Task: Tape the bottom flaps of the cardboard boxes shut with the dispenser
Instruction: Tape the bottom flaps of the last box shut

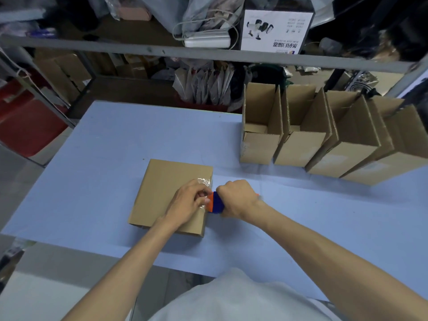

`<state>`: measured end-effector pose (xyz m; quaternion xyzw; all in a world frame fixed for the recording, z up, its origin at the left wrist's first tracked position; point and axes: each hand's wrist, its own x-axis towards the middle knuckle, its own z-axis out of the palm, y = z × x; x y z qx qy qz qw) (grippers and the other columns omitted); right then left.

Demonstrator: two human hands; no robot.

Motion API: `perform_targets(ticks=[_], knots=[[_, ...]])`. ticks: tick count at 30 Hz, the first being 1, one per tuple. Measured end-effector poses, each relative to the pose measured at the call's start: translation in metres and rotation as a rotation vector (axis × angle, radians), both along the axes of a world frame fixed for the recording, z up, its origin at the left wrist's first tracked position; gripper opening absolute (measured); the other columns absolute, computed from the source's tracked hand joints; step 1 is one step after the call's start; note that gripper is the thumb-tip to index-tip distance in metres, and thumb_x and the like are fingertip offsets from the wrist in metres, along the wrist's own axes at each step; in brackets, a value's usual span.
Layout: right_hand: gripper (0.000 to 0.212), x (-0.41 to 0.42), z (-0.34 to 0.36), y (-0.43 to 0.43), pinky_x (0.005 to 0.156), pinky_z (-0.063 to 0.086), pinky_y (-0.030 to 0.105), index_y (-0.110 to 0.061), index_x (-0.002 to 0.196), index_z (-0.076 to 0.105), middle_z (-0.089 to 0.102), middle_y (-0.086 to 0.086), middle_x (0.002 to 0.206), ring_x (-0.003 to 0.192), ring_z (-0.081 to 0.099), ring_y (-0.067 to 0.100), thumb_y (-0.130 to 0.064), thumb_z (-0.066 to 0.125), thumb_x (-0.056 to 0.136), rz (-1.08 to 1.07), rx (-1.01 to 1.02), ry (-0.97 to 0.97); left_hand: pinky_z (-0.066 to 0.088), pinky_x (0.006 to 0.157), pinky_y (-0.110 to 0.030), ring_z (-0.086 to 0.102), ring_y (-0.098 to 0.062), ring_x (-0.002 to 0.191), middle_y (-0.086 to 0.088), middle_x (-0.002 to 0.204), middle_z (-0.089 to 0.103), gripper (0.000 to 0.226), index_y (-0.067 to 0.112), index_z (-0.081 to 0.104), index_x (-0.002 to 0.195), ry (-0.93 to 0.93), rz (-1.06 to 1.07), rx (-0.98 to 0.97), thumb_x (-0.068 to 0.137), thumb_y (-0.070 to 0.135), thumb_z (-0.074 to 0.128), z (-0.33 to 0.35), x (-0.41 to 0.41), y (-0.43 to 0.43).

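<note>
- Cluttered stockroom: metal shelving (139, 48) behind, stuffed with bags, a white product box (275, 24) and a red bin (25, 126) low on the left.
- Pale blue table (92, 181) in front of the person was the work surface.
- Cardboard box (162, 181) sat near the middle of the table, bottom side up, flaps folded flat.
- Clear tape (205, 181) lay wrinkled across the box's right part, reaching its right edge.
- Left hand (187, 200) was on top of the box at that edge, fingers curled, tips pinning the tape down right beside the dispenser.
- Right hand (238, 198) was a closed fist round the blue-and-orange tape dispenser (216, 202), just off the box's right edge, orange end toward the box.
- Whether the tape was already cut, I couldn't tell; the blade was hidden between the hands.
- Four open boxes (259, 147) stood in a row at the table's far right, openings up, leaning on each other; looked like finished ones.
- Step, as I read it: end of the strip on this box, at the tear-off.
- Next move probably calls for a sharp twist or pull of the dispenser against the pinned tape, then smoothing the loose end down over the side.
- Wrinkles suggested the strip needs a firm rub to stick.
</note>
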<state>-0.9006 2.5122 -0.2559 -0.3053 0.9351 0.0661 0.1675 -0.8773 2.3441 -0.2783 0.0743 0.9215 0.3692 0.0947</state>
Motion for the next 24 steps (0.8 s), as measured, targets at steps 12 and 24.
perform_targets(ticks=[12, 24], knots=[[0.078, 0.011, -0.016, 0.045, 0.070, 0.032, 0.035, -0.015, 0.150, 0.018, 0.051, 0.015, 0.113, 0.099, 0.052, 0.032, -0.044, 0.058, 0.090, -0.288, -0.140, 0.135, 0.032, 0.057, -0.030, 0.042, -0.022, 0.076, 0.007, 0.083, 0.039, 0.025, 0.042, 0.038, 0.069, -0.117, -0.165, -0.296, 0.080, 0.025, 0.053, 0.008, -0.014, 0.011], [0.043, 0.017, -0.062, 0.053, 0.102, 0.040, 0.040, -0.046, 0.134, 0.043, 0.051, -0.008, 0.133, 0.122, 0.047, 0.017, -0.061, 0.039, 0.094, -0.460, -0.504, 0.000, 0.013, 0.118, -0.043, 0.008, -0.026, 0.147, -0.003, 0.158, 0.017, 0.087, 0.028, 0.018, 0.152, -0.092, -0.034, -0.486, 0.083, 0.053, 0.063, 0.009, -0.050, 0.006]])
